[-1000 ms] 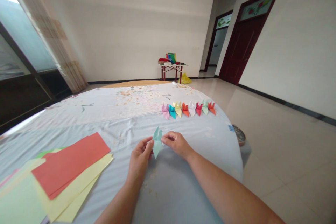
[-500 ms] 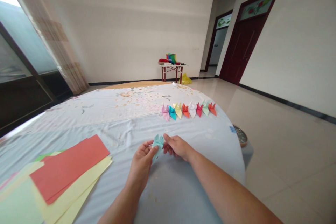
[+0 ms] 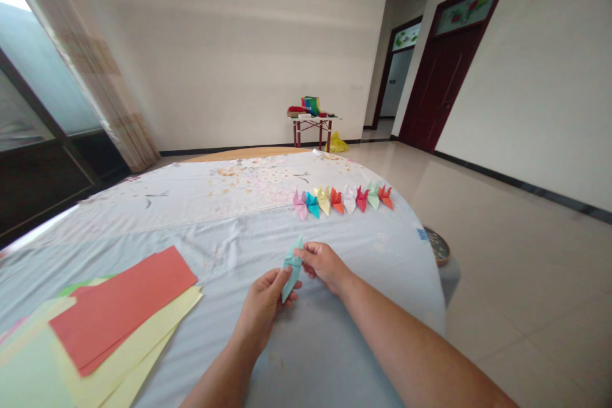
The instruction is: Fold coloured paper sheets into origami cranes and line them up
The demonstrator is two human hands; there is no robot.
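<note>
A small light-blue folded paper piece [image 3: 292, 261] is held above the near part of the cloth-covered table [image 3: 335, 331]. My left hand [image 3: 270, 293] pinches its lower left side, thumb on top and fingers behind. On the upper right side, my right hand [image 3: 322, 264] grips the edge between thumb and fingers. The piece is slanted, its pointed end up and to the right. Beyond my hands stands a row of several folded paper cranes [image 3: 337, 201] in pink, blue, yellow, orange, white, red and pale green.
Red paper sheets [image 3: 124, 309] lie over yellow sheets [image 3: 143, 344] and other coloured paper at the left. A round object [image 3: 437, 245] sits on a stool beside the table's right edge. Against the back wall is a small table [image 3: 315, 119] with items on it.
The light-blue paper has turned in my hands and now shows a long, narrow pointed shape. My left fingers have shifted underneath it, and my right hand has closed on its upper edge.
</note>
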